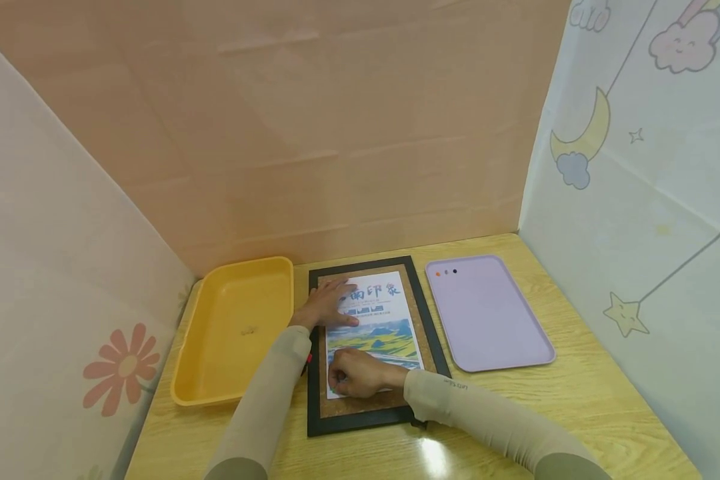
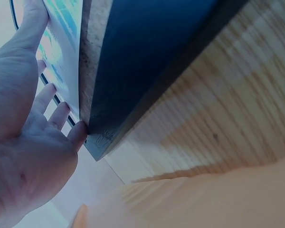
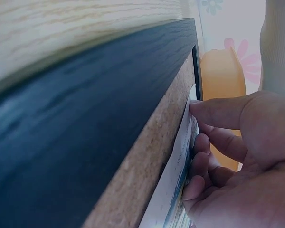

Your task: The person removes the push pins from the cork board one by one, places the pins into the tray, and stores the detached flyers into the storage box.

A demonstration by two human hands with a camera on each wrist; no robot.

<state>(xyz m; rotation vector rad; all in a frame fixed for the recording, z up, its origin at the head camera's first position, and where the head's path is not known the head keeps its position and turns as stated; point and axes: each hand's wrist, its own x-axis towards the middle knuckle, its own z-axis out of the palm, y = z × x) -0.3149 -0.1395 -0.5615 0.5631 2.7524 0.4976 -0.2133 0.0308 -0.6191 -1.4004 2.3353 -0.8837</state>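
Observation:
A poster with Chinese lettering and a green-blue landscape lies on a cork board with a black frame. My left hand rests on the poster's upper left, fingers spread; its little finger touches the cork border in the left wrist view. The right hand is at the poster's lower left corner. Its thumb presses on that corner while the other fingers curl in beside it. A tiny green spot shows under the right hand; what it is cannot be made out.
To the left stands a deep yellow tray with a small mark on its bottom. On the right lies a shallow lilac tray with small orange, grey and black dots near its far left corner. Patterned and plain sheets wall in the wooden table.

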